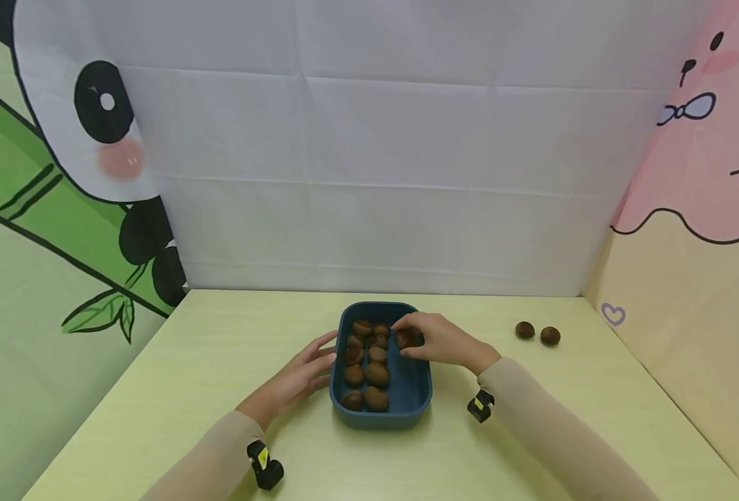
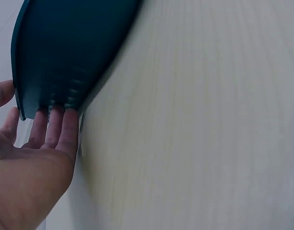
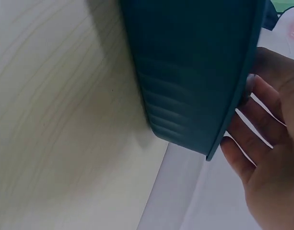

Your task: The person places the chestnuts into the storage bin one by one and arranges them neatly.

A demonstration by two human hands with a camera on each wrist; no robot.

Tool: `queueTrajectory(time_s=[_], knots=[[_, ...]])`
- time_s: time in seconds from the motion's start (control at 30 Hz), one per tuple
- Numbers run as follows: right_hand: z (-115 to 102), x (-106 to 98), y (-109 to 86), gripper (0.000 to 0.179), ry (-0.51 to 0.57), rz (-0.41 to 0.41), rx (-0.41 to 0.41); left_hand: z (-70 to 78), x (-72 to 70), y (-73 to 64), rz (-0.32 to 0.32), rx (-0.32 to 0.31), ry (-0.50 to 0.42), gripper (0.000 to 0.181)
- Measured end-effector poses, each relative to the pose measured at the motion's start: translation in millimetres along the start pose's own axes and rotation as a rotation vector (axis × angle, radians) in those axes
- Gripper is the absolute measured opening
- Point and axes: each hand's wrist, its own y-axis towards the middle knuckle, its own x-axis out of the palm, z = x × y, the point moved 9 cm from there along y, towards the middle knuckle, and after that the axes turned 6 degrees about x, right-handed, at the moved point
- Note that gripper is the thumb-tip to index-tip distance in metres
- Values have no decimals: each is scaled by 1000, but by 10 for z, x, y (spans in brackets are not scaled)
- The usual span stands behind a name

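A dark blue rectangular bin [image 1: 412, 390] stands on the table with several brown chestnuts [image 1: 377, 376] lined up in two columns along its left half. My right hand [image 1: 441, 339] reaches over the bin's right rim and pinches a chestnut [image 1: 406, 338] near the far right corner. In the right wrist view that hand [image 3: 266, 129] is partly hidden behind the bin wall [image 3: 185, 86]. My left hand [image 1: 297, 379] rests its fingers against the bin's left side. The left wrist view shows those straight fingers [image 2: 54, 127] touching the ribbed outer wall [image 2: 70, 57].
Two loose chestnuts, one [image 1: 525, 330] beside the other [image 1: 550, 337], lie on the pale wood-grain table [image 1: 219, 348] at the right. A white cloth backdrop [image 1: 394, 174] rises behind the table's far edge, with printed cartoon panels at both sides.
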Motion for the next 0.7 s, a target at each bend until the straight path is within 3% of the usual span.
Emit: queueTrajectory(time_s=[0.37, 0.7], knots=[[74, 254, 133, 39, -207, -90, 16, 27, 8, -1, -3, -3, -1, 63], [123, 313, 169, 35, -225, -115, 40, 1, 0, 0, 2, -7, 0, 63]])
